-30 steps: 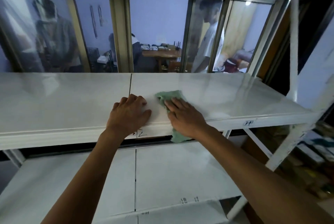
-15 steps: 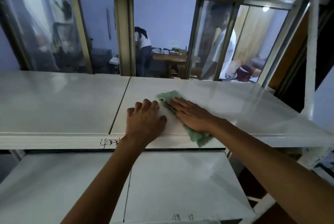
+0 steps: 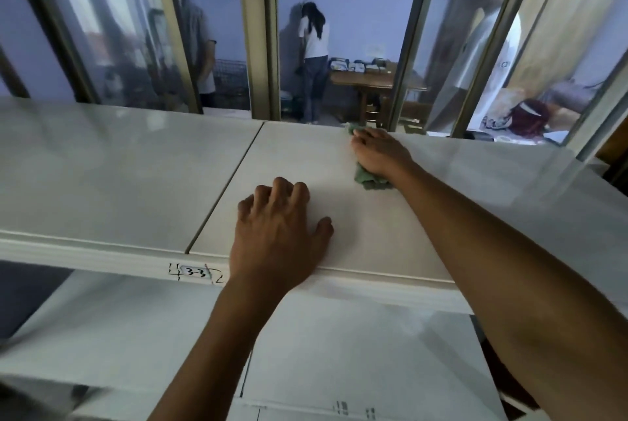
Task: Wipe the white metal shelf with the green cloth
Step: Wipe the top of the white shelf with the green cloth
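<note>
Right hand [image 3: 382, 153] has slid the crumpled green cloth [image 3: 368, 178] from the front edge to the back of the white metal shelf [image 3: 136, 183].
The cloth lies under its flat fingers, poking out at fingertips and wrist; the left hand [image 3: 280, 233] rests loosely curled near the front edge.

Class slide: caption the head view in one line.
Right hand presses the green cloth at the white shelf's far edge; left hand rests near the front.

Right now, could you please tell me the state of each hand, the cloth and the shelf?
Left hand: resting on the shelf near its front edge, fingers curled, holding nothing.
Right hand: pressing the cloth near the back edge.
Green cloth: crumpled, mostly under the right hand.
White metal shelf: glossy, bare but for hands and cloth.
</note>
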